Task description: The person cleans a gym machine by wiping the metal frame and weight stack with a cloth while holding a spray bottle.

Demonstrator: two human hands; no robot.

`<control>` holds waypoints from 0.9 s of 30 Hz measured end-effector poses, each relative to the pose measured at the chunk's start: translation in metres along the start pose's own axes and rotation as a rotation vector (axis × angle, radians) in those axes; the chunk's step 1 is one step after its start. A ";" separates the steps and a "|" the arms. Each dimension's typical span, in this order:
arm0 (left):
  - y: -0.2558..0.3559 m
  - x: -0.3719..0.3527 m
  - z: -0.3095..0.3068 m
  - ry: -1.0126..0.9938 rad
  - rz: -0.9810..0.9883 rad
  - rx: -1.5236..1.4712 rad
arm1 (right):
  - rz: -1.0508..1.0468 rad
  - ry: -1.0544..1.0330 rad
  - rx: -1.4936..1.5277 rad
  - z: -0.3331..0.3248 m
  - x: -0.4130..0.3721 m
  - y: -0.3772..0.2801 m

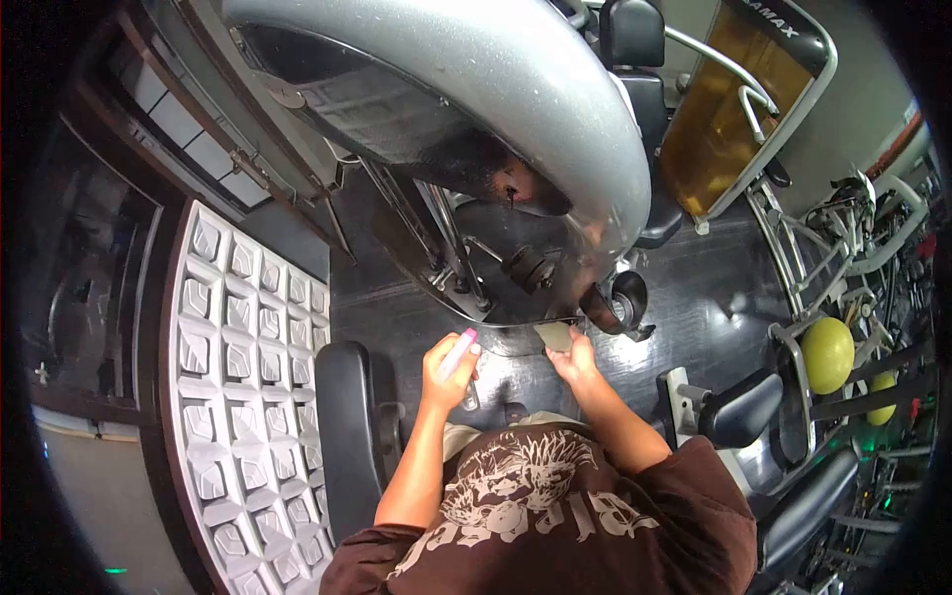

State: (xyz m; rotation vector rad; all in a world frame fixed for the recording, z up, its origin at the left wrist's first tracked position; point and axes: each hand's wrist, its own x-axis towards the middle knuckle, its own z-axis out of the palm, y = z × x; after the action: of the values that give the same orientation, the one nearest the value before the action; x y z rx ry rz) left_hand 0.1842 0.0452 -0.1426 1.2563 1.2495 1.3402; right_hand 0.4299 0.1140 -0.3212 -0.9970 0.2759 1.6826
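My left hand is closed around a slim pale bottle with a pink top, held upright in front of my body. A grey-green cloth is pinched between the thumb and fingers of my right hand. The cloth overlaps the lower edge of a large exercise machine in this view. That machine's curved silver cover arches above both hands, with a glossy dark panel on its inner side.
A black padded seat stands at my left, before a white patterned wall panel. Black round holders sit right of the cloth. Another padded machine and a yellow ball are farther right, on dark flooring.
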 end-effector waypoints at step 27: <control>0.005 -0.001 -0.008 -0.068 -0.004 0.008 | -0.939 0.091 -1.070 -0.014 -0.052 0.026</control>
State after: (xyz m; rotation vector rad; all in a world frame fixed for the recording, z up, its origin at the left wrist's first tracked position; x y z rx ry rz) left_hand 0.1764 0.0430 -0.1380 1.2934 1.2106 1.2803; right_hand 0.4157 0.0599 -0.2997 -1.6098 -1.0086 0.8184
